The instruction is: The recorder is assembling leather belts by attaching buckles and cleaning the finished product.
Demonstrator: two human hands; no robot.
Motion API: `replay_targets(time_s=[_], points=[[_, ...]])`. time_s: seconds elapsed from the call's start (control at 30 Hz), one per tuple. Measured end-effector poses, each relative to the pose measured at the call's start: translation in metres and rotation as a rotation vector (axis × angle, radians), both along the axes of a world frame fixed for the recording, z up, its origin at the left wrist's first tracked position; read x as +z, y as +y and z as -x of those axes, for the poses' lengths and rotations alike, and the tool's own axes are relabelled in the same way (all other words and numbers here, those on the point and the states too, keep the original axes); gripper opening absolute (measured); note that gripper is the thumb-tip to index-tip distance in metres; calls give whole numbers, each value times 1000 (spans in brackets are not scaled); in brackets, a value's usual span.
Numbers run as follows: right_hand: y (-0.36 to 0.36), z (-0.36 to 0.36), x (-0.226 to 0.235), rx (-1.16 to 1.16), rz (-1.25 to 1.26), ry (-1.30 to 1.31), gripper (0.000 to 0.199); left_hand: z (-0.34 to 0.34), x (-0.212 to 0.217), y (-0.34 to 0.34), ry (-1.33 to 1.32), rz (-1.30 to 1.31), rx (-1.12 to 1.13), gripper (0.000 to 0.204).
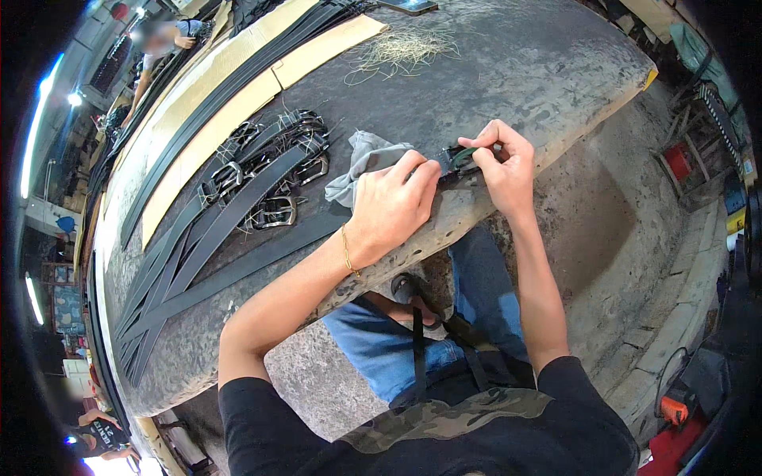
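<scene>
A black leather belt (254, 262) lies along the near edge of the worktable, its buckle end between my two hands. My left hand (389, 202) presses the belt close to that end, fingers bent together. With thumb and forefinger, my right hand (508, 163) pinches the dark belt buckle (456, 159); a greenish bit shows there, too small to make out. Beside my left hand a crumpled grey cloth (363, 163) rests partly under the fingers. Farther left sits a pile of black belts with metal buckles (274, 213), several tied with pale thread.
On the dark worktable (548, 59) lie a tangle of pale threads (409, 51) and a phone (409, 6) at the far edge. Black straps (238, 95) rest over cardboard (186, 178) at left. Another person (163, 44) is at far left. A stool (681, 163) stands right.
</scene>
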State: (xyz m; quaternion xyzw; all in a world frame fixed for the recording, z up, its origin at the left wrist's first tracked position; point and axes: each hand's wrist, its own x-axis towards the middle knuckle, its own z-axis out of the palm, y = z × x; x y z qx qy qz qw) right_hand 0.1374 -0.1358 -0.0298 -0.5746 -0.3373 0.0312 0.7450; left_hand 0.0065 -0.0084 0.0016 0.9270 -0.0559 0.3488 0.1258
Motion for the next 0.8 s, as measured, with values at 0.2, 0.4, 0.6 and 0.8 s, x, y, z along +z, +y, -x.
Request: replay_targets(time_s=[0.2,0.4,0.6,0.8], points=[[0,0,1,-19,15,-19,3,0,-1,1,2,-3,-7,11],[0,1,1,-23,28,-17,2,0,-1,1,-22,6,-6,10],[1,-2,0,-44,-72,75,4,-5,6,13,-37,29,40,6],[2,-4,3,-84,-132,97,4,-23,44,47,62,-27,266,31]])
